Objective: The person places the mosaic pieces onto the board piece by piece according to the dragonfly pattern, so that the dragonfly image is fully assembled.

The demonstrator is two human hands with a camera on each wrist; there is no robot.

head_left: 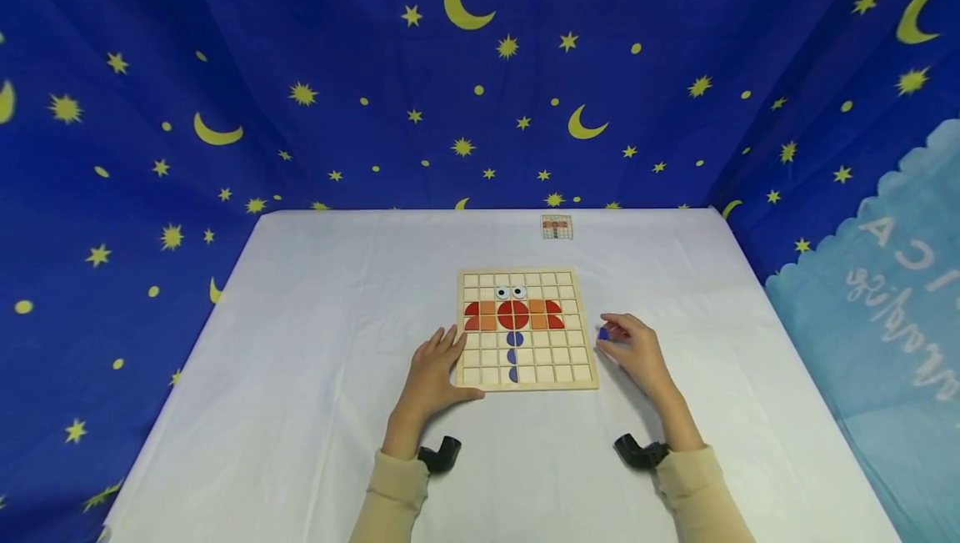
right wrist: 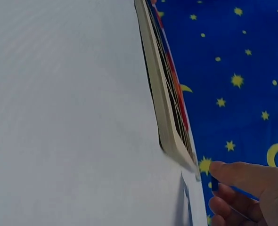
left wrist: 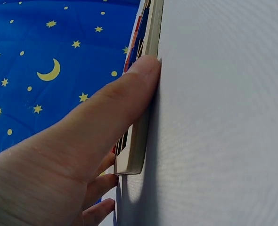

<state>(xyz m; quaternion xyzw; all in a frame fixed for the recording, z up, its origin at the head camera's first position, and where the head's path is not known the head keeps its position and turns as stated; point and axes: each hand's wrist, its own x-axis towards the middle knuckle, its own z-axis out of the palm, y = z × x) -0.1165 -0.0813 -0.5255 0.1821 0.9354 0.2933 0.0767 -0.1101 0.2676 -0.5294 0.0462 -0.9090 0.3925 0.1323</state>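
Observation:
A square wooden grid board [head_left: 555, 359] lies on the white table. On it are a red circle [head_left: 513, 315] of quarter pieces, orange squares [head_left: 488, 315], red quarter pieces at both sides, two eye pieces [head_left: 502, 293] and blue rounded pieces [head_left: 514, 339] in a column. My left hand [head_left: 431, 376] rests at the board's near left corner, fingers spread along the left edge. Its straight thumb [left wrist: 115, 101] touches the near edge. Just right of the board, my right hand [head_left: 633, 351] pinches a small blue piece [head_left: 603, 333] between thumb and fingers, which mostly cover its shape.
Behind the board lies a small picture card [head_left: 557, 227] showing a similar figure on a grid. White cloth covers the table [head_left: 337, 318]. A blue star-and-moon curtain [head_left: 420, 67] hangs along the back and sides. Black devices [head_left: 442, 455] are worn on both wrists.

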